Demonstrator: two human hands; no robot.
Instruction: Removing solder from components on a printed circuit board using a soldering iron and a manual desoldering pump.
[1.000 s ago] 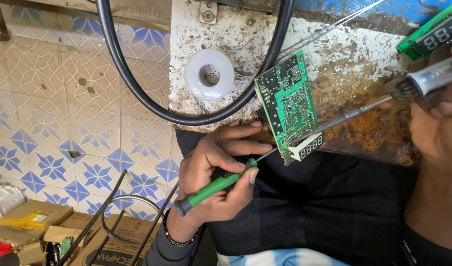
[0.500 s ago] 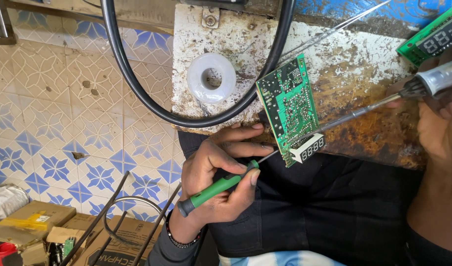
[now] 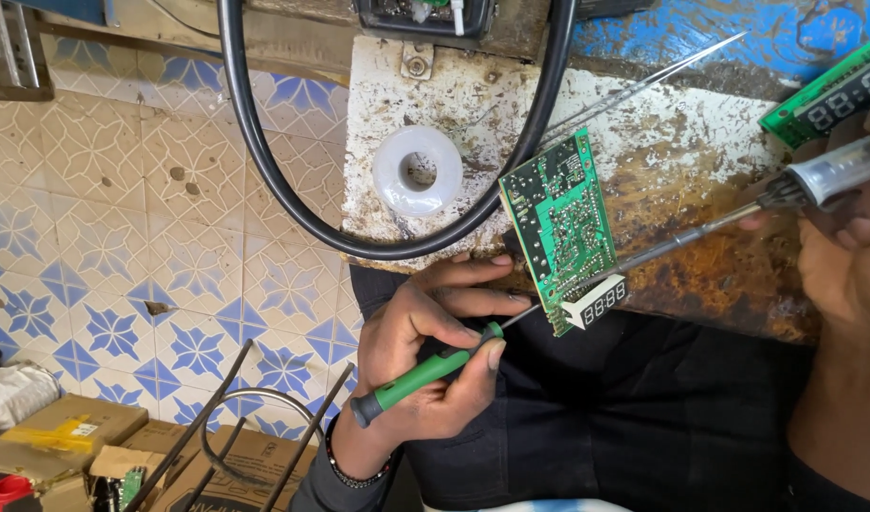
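Note:
My left hand (image 3: 425, 356) grips a green-handled screwdriver (image 3: 421, 377), its thin shaft reaching up to the small white digit display (image 3: 596, 303) at the lower end of a green circuit board (image 3: 560, 223). The fingers of that hand also touch the board's lower left edge. The board stands tilted on the worn, rusty bench top (image 3: 681, 161). My right hand (image 3: 847, 256) holds a soldering iron (image 3: 833, 173) at the right edge. Its long metal tip (image 3: 662, 248) slants down to the board just above the display.
A white spool (image 3: 418, 171) lies on the bench inside a loop of thick black cable (image 3: 264, 180). A second green display board (image 3: 824, 100) shows at the top right. Blue-patterned floor tiles (image 3: 103, 237), cardboard boxes (image 3: 60, 436) and a black wire rack (image 3: 236, 427) are on the left.
Both hands keep their hold. The board, display and tool tips sit slightly lower in view, and the soldering iron tip stays at the board by the display.

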